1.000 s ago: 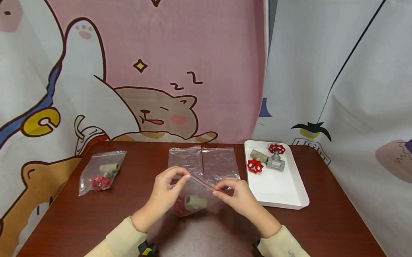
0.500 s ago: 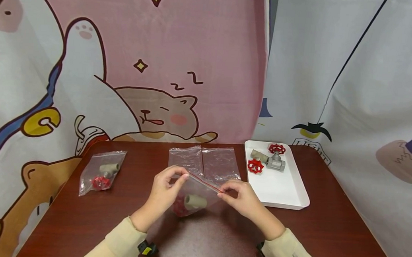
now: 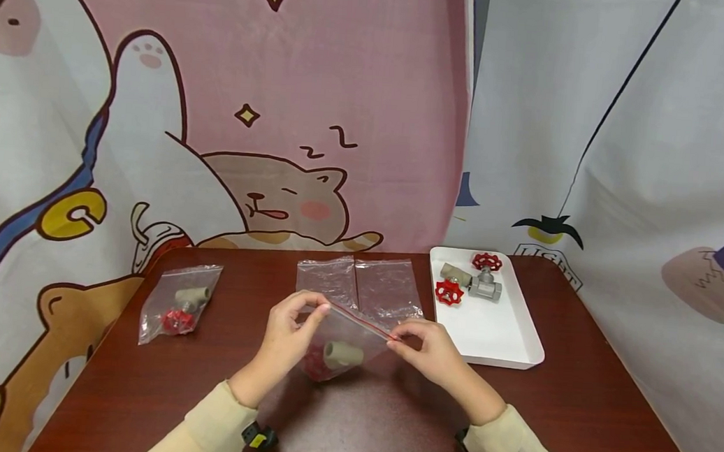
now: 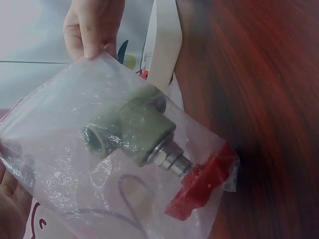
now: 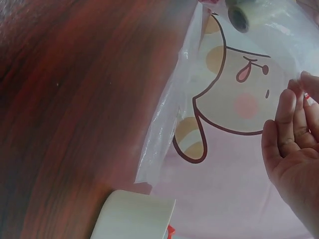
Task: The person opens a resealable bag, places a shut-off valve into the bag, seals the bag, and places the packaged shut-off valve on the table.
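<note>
My left hand (image 3: 292, 326) pinches the left end of the red seal strip on a clear zip bag (image 4: 65, 124). At the strip's right end, my right hand (image 3: 429, 350) pinches it between thumb and fingers. Inside the bag hangs a valve with a grey-green plastic body (image 4: 144, 124), a metal stem (image 4: 169, 157) and a red handwheel (image 4: 204, 181). In the right wrist view the valve body (image 5: 249, 15) shows only in part, at the top. The bag's mouth slopes down to the right in the head view.
A white tray (image 3: 493, 337) at the right holds several valves with red handwheels (image 3: 449, 292). Two flat zip bags (image 3: 389, 284) lie behind my hands. Another bagged valve (image 3: 189, 298) lies at the left of the brown table (image 3: 239, 266). Printed cloth hangs behind.
My right hand has slid right and slightly down along the seal strip, so more of the strip shows between the hands. My left hand has barely moved.
</note>
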### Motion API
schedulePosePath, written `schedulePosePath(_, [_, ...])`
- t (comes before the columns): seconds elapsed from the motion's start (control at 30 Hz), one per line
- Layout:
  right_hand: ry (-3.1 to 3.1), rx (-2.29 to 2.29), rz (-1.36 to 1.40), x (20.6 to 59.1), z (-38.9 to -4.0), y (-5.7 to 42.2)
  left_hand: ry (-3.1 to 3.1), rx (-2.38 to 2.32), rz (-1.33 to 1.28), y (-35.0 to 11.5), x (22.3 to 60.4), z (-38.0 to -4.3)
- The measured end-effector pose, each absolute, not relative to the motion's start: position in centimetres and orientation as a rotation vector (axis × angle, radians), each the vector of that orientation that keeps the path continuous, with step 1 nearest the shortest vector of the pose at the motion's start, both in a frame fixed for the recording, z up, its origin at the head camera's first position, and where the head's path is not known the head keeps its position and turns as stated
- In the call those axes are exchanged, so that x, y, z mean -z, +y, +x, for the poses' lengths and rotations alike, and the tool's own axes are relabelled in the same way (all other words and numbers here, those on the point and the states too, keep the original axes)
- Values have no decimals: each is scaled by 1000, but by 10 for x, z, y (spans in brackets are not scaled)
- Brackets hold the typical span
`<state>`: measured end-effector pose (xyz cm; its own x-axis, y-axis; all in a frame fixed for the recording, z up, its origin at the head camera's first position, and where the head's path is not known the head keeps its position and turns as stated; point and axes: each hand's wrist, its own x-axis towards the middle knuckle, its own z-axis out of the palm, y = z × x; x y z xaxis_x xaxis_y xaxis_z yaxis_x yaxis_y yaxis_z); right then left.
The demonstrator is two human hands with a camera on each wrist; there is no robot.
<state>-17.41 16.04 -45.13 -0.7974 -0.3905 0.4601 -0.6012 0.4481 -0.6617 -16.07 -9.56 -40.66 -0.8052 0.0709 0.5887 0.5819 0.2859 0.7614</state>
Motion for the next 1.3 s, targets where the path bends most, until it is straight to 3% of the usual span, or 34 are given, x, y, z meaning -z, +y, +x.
schedulePosePath(0.2, [-2468,-1214,855,453,-174,162,-2108,1496,-573,-93,392,-153])
schedulePosePath(0.5, [-2442,-1158,865,453,-173,162,-2098,1544,-585,-99,423,-171])
schedulePosePath(1.0, [-2524,-1315,803,451,-176,185,-2101,1646,-588,-99,418,-169])
schedulePosePath(1.3, [-2491,-879,365,448,-182,249,-2085,1674,-613,-97,398,-157])
